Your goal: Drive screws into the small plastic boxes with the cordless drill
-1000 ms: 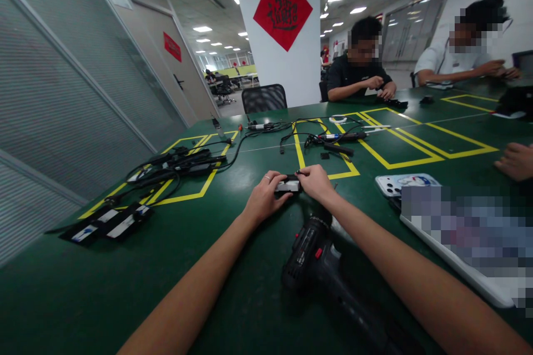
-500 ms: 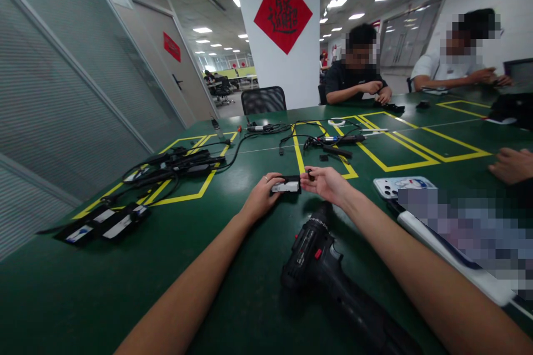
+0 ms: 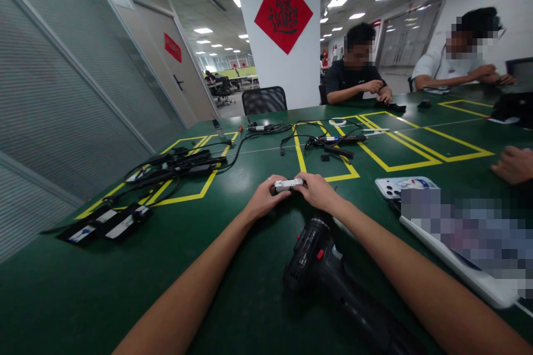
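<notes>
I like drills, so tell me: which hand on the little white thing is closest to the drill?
The right hand, just beyond the front of the black drill; the left hand sits farther off to the side.

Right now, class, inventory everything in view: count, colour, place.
table: one, green, foreground
block: one, white, centre
drill: one, black, near centre
cables: several, black, left and centre
labelled pieces: several, dark, left
phone: one, pale, right
blurred object: one, white edge, right
mesh chair: one, black, beyond table
large poster: one, red, pillar
glass partition: one, grey, left
door: one, beige, left
seated people: two, black and white tops, right
another's hand: one, bare, right edge
left grip: one, bare, on block
right grip: one, bare, on block
</notes>
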### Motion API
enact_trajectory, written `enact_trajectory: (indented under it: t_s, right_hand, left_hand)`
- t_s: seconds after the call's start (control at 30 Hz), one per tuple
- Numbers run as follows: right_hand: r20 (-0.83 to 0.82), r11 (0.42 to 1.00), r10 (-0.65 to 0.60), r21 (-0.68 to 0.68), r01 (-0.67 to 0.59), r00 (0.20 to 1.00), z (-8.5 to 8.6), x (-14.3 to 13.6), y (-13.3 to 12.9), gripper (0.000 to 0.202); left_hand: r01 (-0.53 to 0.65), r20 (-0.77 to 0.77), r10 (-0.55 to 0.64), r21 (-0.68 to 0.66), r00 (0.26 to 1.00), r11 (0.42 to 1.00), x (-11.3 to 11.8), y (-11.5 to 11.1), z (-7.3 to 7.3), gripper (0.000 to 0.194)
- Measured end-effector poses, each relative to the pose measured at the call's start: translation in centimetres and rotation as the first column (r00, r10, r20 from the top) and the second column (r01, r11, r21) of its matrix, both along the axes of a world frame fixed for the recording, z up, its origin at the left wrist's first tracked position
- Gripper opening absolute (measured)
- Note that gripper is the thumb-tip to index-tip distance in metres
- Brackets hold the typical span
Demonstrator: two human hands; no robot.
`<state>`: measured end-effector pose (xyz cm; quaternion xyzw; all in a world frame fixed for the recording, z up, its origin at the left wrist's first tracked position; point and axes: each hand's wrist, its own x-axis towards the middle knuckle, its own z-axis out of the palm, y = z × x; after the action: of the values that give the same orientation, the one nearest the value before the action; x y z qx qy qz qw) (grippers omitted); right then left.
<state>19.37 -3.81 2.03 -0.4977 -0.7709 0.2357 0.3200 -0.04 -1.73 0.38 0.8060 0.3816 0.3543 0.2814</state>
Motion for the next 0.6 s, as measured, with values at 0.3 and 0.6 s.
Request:
enact_trajectory:
  t_s: [0.3,0.6]
  right_hand:
    - [-0.146,0.954,-0.256,0.120,0.274,0.956,1.7,1.6,-0.1,0.026]
    - [-0.027,0.934,-0.353,0.046,0.354,0.935,-0.9,1.8,-1.0,0.026]
  left_hand:
    - [-0.186,-0.239,0.182,0.004,0.954,0.982,-2.1,0.7,1.1,0.054]
    - [-0.260,-0.590,0.208,-0.002,0.780,0.966,-6.0,-2.2,4.3,0.052]
